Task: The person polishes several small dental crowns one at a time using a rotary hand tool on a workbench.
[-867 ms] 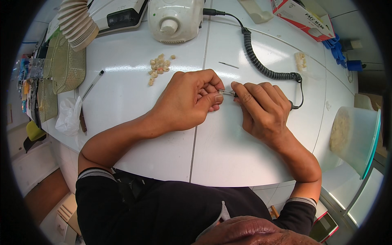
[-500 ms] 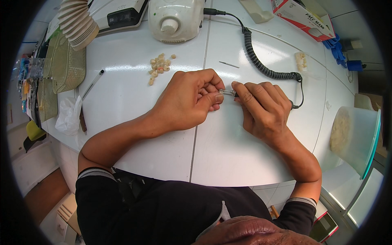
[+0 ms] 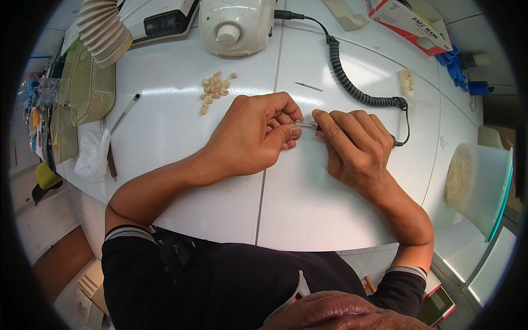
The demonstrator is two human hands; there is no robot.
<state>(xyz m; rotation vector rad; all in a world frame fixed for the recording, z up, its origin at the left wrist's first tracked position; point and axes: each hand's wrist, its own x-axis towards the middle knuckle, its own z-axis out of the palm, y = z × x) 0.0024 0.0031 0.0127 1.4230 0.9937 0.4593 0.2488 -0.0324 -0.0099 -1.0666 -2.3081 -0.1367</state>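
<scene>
My left hand (image 3: 250,132) is closed, thumb and fingers pinching something small at the metal tip (image 3: 302,123); the piece is too hidden to name. Facing it, my right hand (image 3: 355,140) grips a rotary handpiece (image 3: 315,126), mostly covered by my fingers, its black coiled cord (image 3: 349,77) running to a white control unit (image 3: 236,27). Above my left hand lies a pile of small cream tooth-shaped pieces (image 3: 216,86). A thin metal bit (image 3: 308,86) lies above the gap between my hands.
On the white desk (image 3: 291,209) are mesh baskets (image 3: 91,99), a hose (image 3: 104,33), a plastic bag (image 3: 92,162), a pen (image 3: 124,114), a tooth-shaped row (image 3: 406,82) and a red-white box (image 3: 404,25). A translucent bin (image 3: 478,190) stands at right.
Both hands stay almost still at the same place, with only very slight shifts of the fingers. The other things have not moved.
</scene>
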